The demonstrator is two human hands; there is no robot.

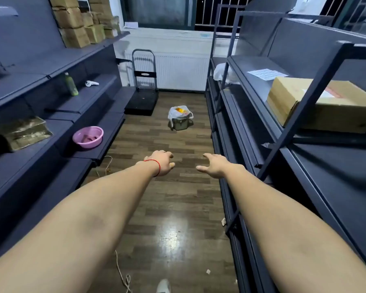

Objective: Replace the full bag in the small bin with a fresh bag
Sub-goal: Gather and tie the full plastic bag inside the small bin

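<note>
Well ahead of both hands, out on the floor past the fingertips, sits the small bin (181,124) with its full bag (173,114) draped over the rim. Left hand (162,163) and right hand (215,166) are both empty, fingers loosely spread, stretched forward. Risk, I'd say: the bag's stuffed, so a quick yank could tear it or spill stuff. The aisle's narrow too: shelf edges (251,115) close off the right hand, a flat cart (143,100) beyond the left, and a loose cord (119,269) under the left arm to trip on.
</note>
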